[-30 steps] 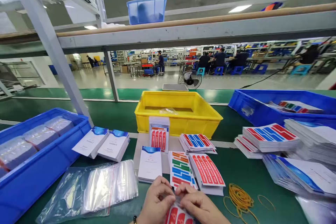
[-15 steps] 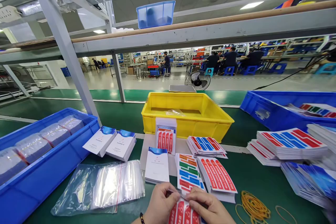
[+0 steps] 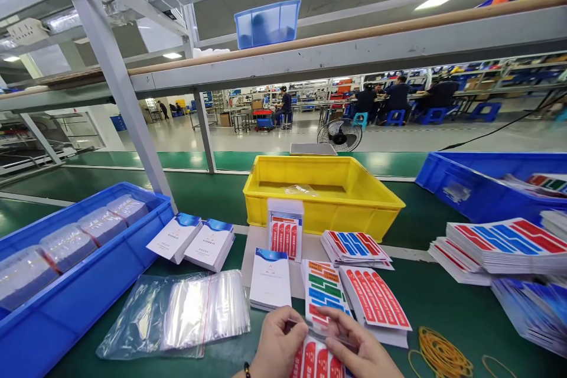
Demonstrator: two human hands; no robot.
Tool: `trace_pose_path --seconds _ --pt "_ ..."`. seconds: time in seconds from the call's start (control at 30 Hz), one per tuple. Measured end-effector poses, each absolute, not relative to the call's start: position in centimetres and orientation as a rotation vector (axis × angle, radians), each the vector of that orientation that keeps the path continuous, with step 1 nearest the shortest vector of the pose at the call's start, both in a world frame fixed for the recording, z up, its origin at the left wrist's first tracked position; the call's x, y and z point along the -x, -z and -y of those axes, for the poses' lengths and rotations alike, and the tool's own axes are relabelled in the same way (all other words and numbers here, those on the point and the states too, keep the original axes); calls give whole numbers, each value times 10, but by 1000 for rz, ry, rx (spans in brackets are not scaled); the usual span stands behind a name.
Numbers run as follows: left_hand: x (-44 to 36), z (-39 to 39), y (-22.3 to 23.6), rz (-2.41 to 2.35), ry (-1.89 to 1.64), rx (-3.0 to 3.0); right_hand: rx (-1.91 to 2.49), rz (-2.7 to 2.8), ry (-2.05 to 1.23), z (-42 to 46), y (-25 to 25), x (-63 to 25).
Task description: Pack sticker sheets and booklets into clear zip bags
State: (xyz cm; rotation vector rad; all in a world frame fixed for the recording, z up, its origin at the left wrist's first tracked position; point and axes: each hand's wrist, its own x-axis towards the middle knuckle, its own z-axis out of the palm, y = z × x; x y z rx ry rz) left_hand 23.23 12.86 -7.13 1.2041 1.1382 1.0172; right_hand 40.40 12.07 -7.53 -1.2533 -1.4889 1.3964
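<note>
At the bottom centre, my left hand (image 3: 280,344) pinches the top edge of a clear plastic bag (image 3: 315,331) between thumb and fingers. My right hand (image 3: 357,347) grips the same edge from the other side. A sheet of red stickers (image 3: 313,361) shows through the bag, its lower end cut off by the frame. Just beyond my hands lies a multicoloured sticker sheet (image 3: 326,288), and a stack of red sticker sheets (image 3: 376,298) sits to its right. A pile of white booklets (image 3: 270,280) with blue tops is ahead of my left hand.
A yellow bin (image 3: 319,212) stands behind the stacks, with a filled bag (image 3: 284,236) leaning on it. Empty clear bags (image 3: 206,313) lie left. Blue bins (image 3: 88,283) flank both sides. Rubber bands (image 3: 443,351) and more sticker sheets (image 3: 509,242) are at right. A metal shelf beam (image 3: 310,62) crosses overhead.
My hands have moved slightly apart along the bag's top edge, with my right fingers raised a little. The whole scene has shifted slightly rightward in view.
</note>
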Motion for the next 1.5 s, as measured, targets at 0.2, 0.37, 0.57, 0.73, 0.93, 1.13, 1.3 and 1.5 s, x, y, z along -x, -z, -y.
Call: trace_pose_path --seconds 0.2,0.37,0.57,0.73,0.93,1.13,1.3,1.5 --pt "-233 -126 74 -1163 -968 -1219 1284 1491 -1377 -122 72 -397" --pt "-233 -127 71 -1154 -924 -1259 1282 1523 -1290 -121 68 -393" --pt "-234 -127 67 -1113 -858 -1282 1311 1573 -1199 -117 70 -385" --pt "-235 -126 69 -1105 -855 -1316 1327 1643 -1124 -116 67 -382" --pt "-233 -128 69 -1134 -818 -1263 1345 1741 -1065 -119 63 -392" --pt "-225 -129 59 -1105 -825 -1119 1374 1750 -982 -118 61 -402" --pt "-221 -130 52 -1057 -840 -1049 1412 1698 -1043 -121 60 -406" --pt "-221 -130 52 -1035 -846 -995 1417 1698 -987 -121 62 -409"
